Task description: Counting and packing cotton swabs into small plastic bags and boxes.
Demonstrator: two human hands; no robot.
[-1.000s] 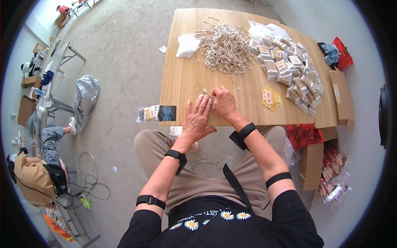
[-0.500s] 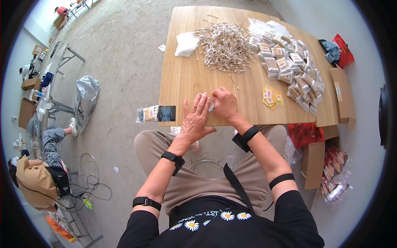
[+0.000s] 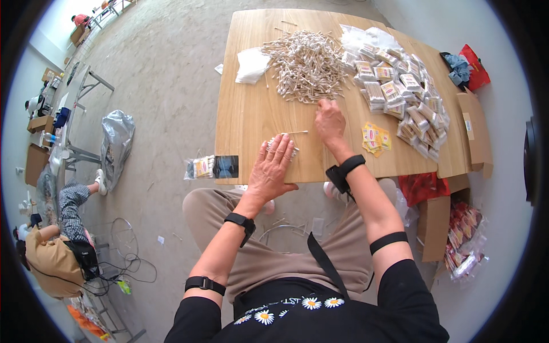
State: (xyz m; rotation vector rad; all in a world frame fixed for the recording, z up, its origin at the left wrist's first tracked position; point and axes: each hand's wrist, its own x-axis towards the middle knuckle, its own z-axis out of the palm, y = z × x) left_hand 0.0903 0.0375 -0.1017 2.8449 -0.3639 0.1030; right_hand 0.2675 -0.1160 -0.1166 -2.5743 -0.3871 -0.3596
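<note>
My left hand (image 3: 270, 170) lies flat, fingers stretched out, over a small bunch of cotton swabs (image 3: 294, 152) near the front edge of the table. One single cotton swab (image 3: 298, 132) lies just beyond its fingertips. My right hand (image 3: 330, 122) is closed, its fingertips at the near edge of a large heap of loose cotton swabs (image 3: 306, 66); whatever is between them is hidden. Yellow printed cards (image 3: 376, 139) lie in a small stack to its right. Many filled clear packs of swabs (image 3: 400, 91) are piled farther right.
Empty clear bags (image 3: 251, 66) lie left of the heap. A filled pack (image 3: 201, 167) juts past the table's left edge beside a dark device (image 3: 226, 166). Cardboard boxes (image 3: 433, 228) stand on the right. Another person (image 3: 54, 257) sits at far left.
My right hand has moved away from the left hand, forward and right to the heap. My left hand has stayed over the bunch; a single swab now shows beyond it.
</note>
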